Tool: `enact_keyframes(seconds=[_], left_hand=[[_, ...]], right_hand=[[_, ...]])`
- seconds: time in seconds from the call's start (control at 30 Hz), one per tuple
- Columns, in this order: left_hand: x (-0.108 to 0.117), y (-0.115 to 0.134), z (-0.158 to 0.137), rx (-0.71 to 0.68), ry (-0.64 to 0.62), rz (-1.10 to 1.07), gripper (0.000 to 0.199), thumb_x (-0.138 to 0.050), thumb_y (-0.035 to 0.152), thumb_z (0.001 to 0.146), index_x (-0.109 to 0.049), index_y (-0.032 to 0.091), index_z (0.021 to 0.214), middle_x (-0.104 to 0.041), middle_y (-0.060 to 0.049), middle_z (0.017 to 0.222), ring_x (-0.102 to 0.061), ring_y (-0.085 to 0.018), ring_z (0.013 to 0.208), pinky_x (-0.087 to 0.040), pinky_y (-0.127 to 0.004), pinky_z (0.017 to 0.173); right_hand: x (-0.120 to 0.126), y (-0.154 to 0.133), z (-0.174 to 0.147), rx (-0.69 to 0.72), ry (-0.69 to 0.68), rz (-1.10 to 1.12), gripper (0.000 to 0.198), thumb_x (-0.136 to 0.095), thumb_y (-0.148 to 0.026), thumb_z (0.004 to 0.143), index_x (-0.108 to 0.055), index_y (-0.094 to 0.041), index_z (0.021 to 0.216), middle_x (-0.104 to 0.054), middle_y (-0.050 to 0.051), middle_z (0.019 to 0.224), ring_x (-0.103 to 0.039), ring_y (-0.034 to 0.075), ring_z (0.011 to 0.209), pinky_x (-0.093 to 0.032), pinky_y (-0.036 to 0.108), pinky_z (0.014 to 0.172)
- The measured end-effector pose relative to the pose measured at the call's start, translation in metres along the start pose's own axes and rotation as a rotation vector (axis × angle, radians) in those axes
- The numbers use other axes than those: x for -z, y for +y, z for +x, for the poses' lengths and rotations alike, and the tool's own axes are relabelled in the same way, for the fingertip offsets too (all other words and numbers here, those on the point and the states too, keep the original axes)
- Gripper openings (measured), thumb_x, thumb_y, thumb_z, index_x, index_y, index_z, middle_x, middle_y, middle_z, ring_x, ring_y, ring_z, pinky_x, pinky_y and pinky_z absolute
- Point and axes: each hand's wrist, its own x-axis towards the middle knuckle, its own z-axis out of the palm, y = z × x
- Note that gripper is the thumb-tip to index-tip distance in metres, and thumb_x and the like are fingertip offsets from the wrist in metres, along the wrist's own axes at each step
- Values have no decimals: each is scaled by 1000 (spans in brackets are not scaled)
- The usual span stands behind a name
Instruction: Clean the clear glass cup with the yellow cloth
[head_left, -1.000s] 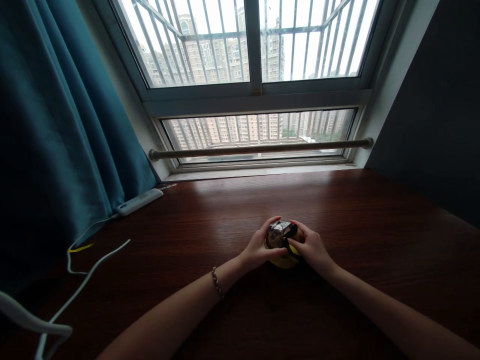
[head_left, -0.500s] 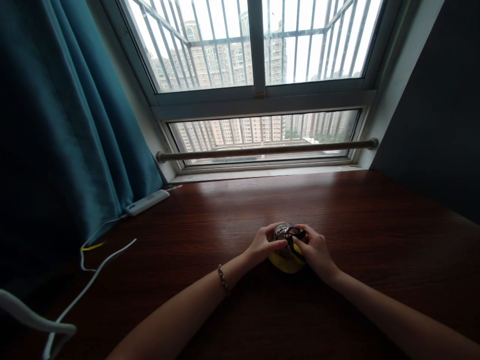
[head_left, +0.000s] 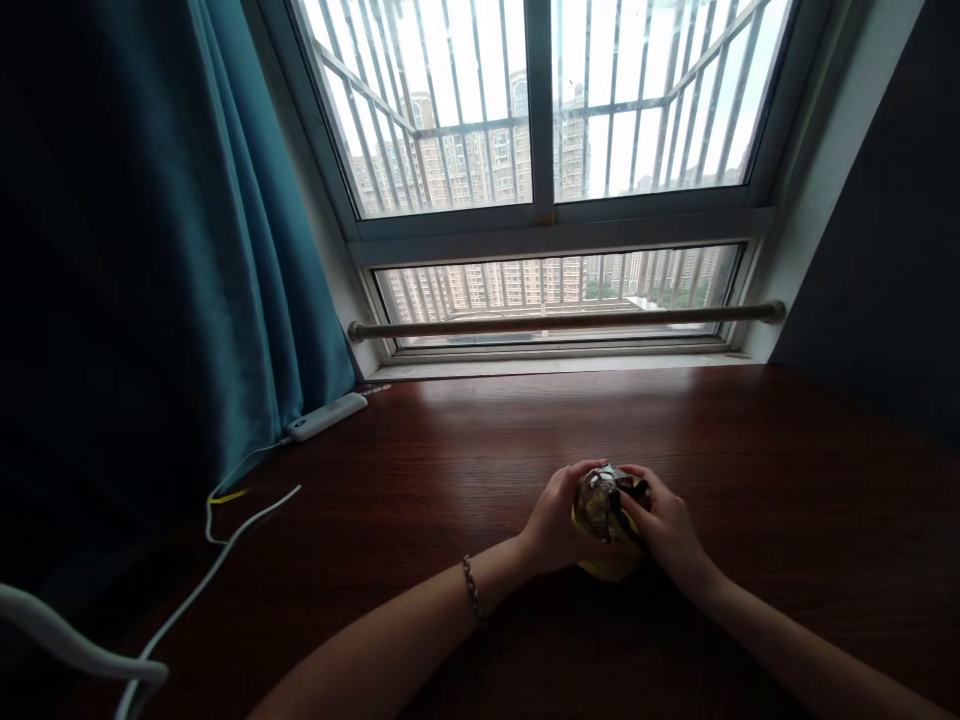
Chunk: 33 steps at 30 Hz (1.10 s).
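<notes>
Both hands, the left hand [head_left: 556, 515] and right hand [head_left: 667, 530], were clamped around the crinkly wrapped bundle [head_left: 604, 500] resting on the desk [head_left: 465, 450]; a steady two-sided grip seemed best.

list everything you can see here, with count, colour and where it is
wrapped packet: 1, shiny brown-silver top over a yellow base, near the middle of the table, between both hands
table: 1, dark red-brown wood, fills the lower half of the view
power strip: 1, white, far left of the table by the curtain
cables: a few, white, one with a yellow tag, along the left edge of the table
curtain: 1, teal, left side
window: 1, white frame with bars outside, behind the table
rail: 1, brownish, across the lower pane
bracelet: 1, beaded, on the left wrist
left hand: 1, gripping the packet's left side
right hand: 1, gripping the packet's right side
</notes>
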Motion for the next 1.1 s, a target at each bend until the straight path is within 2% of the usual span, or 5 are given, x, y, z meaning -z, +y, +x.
enact_keyframes(seconds=[0.17, 0.37, 0.57, 0.83, 1.1], left_hand=[[-5, -5, -1, -189, 173, 56, 88, -78, 23, 51, -23, 20, 119, -34, -15, 123, -41, -28, 108, -38, -42, 90], [-8, 0, -5, -81, 156, -7, 92, -80, 27, 48, -21, 16, 118, -44, -14, 112, -48, -25, 100, -43, -36, 85], [-6, -3, -8, -41, 106, -61, 89, -78, 18, 48, -22, 17, 117, -51, -10, 104, -53, -23, 90, -46, -34, 78], [-6, -11, -7, -355, 77, 159, 96, -82, 32, 43, -25, 20, 120, -37, -16, 119, -39, -31, 108, -37, -45, 89], [-6, -8, -5, -272, 146, 49, 94, -80, 29, 48, -21, 19, 121, -38, -15, 118, -43, -28, 105, -40, -41, 86]], right_hand=[[1, -3, -4, -58, 73, 185, 44, -58, -45, 77, -48, -17, 109, -61, 6, 85, -58, 25, 77, -47, 29, 64], [-6, -11, -8, -124, 82, 617, 40, -46, -47, 84, -45, -20, 113, -54, 8, 107, -52, 25, 94, -45, 33, 76], [-9, -5, -2, 73, -105, 209, 53, -59, -45, 75, -46, -16, 117, -50, 9, 114, -44, 27, 105, -36, 35, 90], [3, 0, 1, 77, -198, -243, 39, -45, -48, 80, -57, -15, 62, -58, 3, 60, -54, 22, 58, -36, 25, 50], [1, -4, 5, -101, -298, 92, 40, -53, -51, 74, -59, -11, 77, -60, 6, 72, -55, 25, 70, -41, 27, 59]])
